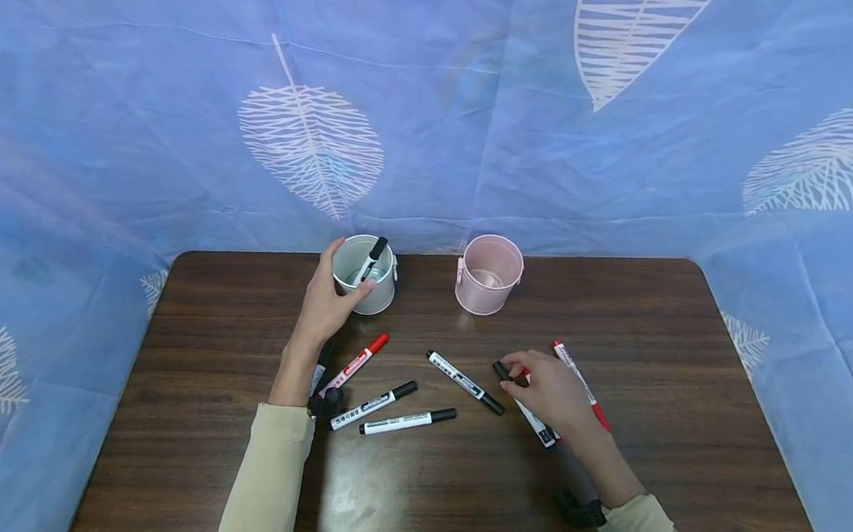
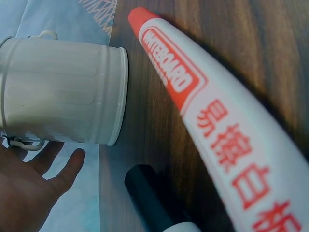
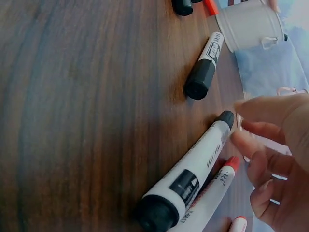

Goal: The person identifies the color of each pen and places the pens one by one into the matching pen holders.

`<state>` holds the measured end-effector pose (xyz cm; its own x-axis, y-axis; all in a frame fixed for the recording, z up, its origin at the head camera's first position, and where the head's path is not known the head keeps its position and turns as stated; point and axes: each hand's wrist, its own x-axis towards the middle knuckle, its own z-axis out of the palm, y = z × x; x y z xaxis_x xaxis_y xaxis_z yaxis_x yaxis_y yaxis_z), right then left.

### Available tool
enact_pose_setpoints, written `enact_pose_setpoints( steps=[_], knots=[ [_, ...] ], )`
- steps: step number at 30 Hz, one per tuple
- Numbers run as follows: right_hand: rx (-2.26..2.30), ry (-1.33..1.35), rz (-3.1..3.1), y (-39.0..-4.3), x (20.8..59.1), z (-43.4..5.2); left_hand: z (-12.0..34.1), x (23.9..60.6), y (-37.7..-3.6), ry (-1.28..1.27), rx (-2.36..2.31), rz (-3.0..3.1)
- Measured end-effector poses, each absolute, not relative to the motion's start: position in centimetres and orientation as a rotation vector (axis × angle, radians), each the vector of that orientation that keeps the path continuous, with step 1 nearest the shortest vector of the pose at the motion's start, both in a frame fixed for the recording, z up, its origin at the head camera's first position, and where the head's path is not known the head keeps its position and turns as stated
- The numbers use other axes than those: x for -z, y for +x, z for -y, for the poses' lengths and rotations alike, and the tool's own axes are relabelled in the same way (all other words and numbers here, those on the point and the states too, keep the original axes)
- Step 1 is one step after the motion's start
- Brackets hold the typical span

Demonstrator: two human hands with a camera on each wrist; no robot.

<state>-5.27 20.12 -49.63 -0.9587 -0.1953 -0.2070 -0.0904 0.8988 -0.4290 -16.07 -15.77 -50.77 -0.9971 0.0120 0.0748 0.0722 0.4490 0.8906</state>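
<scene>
My left hand (image 1: pixel 326 300) lies against the left side of a white tin cup (image 1: pixel 383 292), thumb at its front and fingers loosely spread. A black marker (image 1: pixel 372 260) stands in the cup. In the left wrist view the palm (image 2: pixel 24 193) sits just below the white cup (image 2: pixel 63 92), with a red-capped marker (image 2: pixel 203 111) close to the lens. My right hand (image 1: pixel 545 388) pinches the capped end of a black marker (image 1: pixel 535 421) that lies on the table. The right wrist view shows its fingertips (image 3: pixel 251 145) at that black marker (image 3: pixel 193 169), which lies across a red marker (image 3: pixel 212 198).
An empty pink tin cup (image 1: pixel 489 275) stands right of the white one. On the brown table (image 1: pixel 690 362) lie a red-capped marker (image 1: pixel 353 365), three black ones (image 1: pixel 374 405) (image 1: pixel 408 421) (image 1: pixel 466 382) and a red one (image 1: pixel 581 384). Blue leaf-print cloth (image 1: pixel 438 117) surrounds the table.
</scene>
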Motion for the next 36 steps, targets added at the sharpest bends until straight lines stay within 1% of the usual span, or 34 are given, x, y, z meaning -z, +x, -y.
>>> enact_pose_setpoints(
  steps=[4, 11, 25, 28, 36],
  knots=[
    [0.520, -0.219, -2.833, -5.3, 49.9, -19.9, 15.8, 50.8, -16.0, -0.066, 1.613, 2.629],
    [0.477, -0.149, -2.809, -5.1, 50.5, -19.9, 15.7, 50.9, -15.9, -0.054, 1.582, 2.646],
    [0.404, -0.185, -2.875, -5.0, 50.8, -18.9, 15.7, 50.9, -16.0, -0.053, 1.594, 2.628],
    [0.439, -0.164, -2.892, -5.2, 50.8, -18.7, 15.6, 50.9, -16.0, -0.061, 1.592, 2.624],
    [0.644, -0.068, -2.908, -5.6, 49.3, -18.8, 15.6, 50.9, -16.0, -0.061, 1.607, 2.612]
  ],
)
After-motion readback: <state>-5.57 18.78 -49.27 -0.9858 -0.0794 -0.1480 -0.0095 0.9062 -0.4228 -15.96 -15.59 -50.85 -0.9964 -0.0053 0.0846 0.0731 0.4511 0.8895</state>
